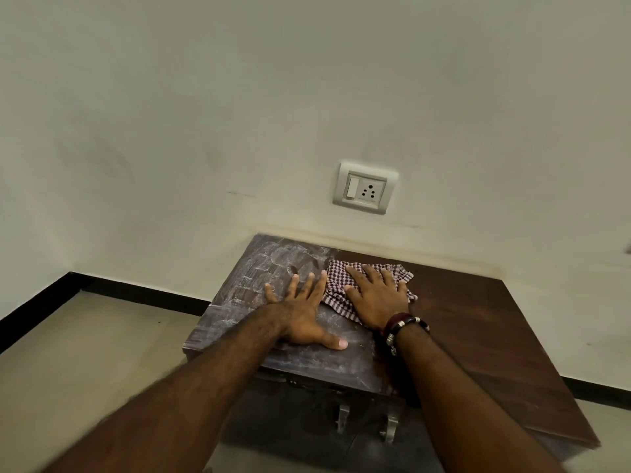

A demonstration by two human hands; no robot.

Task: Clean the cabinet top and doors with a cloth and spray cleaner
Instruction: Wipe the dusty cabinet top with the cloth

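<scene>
Fingers (367,278) (right hand's) lie flat on cloth (336,295) — cabinet top (478,319).

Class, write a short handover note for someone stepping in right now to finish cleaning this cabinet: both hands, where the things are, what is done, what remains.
Left hand: flat, fingers spread, resting on the dusty left part of the cabinet top.
Right hand: flat, pressing the checked cloth onto the top near the back wall.
Spray cleaner: not in view.
Done: the right part of the top looks dark and clean.
Left: the streaky, dusty left part, then the doors below, handles included.
</scene>
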